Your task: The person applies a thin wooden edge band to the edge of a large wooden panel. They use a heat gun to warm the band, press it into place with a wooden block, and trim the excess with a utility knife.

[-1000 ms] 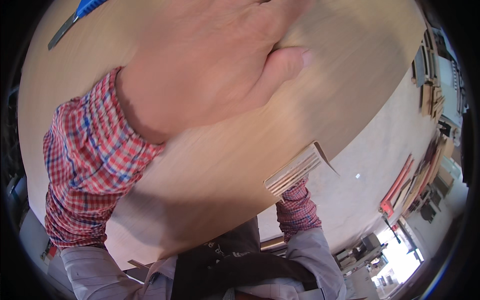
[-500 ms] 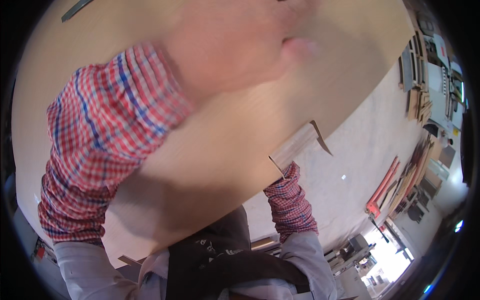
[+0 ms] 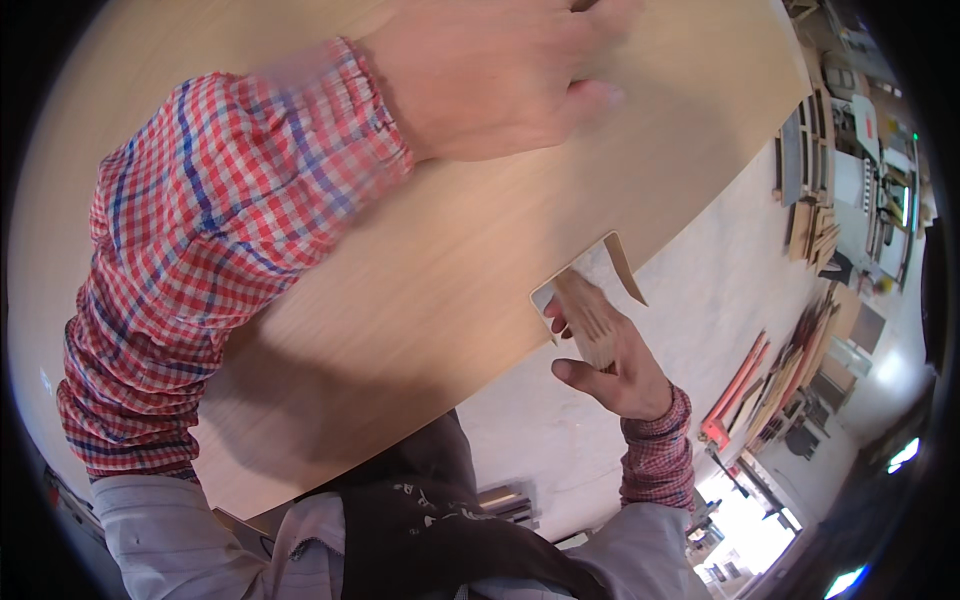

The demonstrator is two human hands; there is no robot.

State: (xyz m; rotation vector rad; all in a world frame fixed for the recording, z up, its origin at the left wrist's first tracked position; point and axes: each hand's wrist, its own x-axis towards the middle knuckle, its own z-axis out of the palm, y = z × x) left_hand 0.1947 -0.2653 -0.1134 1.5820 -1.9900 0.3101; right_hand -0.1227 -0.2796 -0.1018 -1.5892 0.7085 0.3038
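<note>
A large sheet of light wood-coloured board (image 3: 420, 300) spreads before me, with a rectangular notch (image 3: 590, 260) cut into its right edge. My left hand (image 3: 490, 80) reaches across the board's far part, palm down, thumb apart from the fingers. The fingertips are partly out of the picture, and I cannot tell whether the palm touches the surface. At the notch is my right hand (image 3: 640, 370), its fingers curled and its thumb standing off. Across those fingers lies a pale piece with brown streaks (image 3: 597, 335), too unclear to name. Checked sleeve covers wrap both forearms.
Pale floor (image 3: 560, 450) shows beyond the board's right edge. Red bars (image 3: 735, 390) and long wood strips (image 3: 795, 350) lie farther right. Stacked wood pieces (image 3: 810, 230) stand at the far right. A dark apron (image 3: 420, 500) covers my front, close to the board's near edge.
My right hand, hidden under the board before, now shows at the notch, and its forearm has shifted right. My left hand stays over the board's far part with its forearm slightly farther away.
</note>
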